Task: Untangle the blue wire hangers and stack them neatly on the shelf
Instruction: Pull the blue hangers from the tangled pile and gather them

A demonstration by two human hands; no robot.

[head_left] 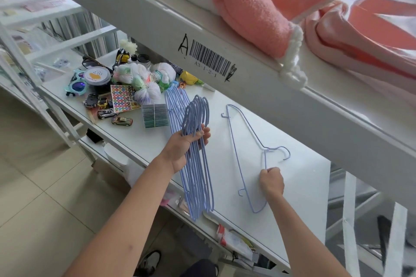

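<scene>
My left hand point(188, 148) grips a bundle of several blue wire hangers point(198, 177) near their necks, hooks pointing away from me, over the front of the white shelf point(292, 186). To the right, my right hand point(271, 181) is closed on the wire of a single blue hanger point(242, 148), just below its hook. That hanger lies spread across the shelf surface, apart from the bundle. A few more blue hangers point(174, 101) lie flat on the shelf behind the bundle.
At the shelf's left end sits a clutter of toy cars point(121, 121), sunglasses point(75, 86), a sticker sheet point(122, 97), bagged items and a stack of dark cards point(155, 115). An upper shelf beam point(247, 87) with a barcode overhangs, carrying a pink blanket point(270, 4).
</scene>
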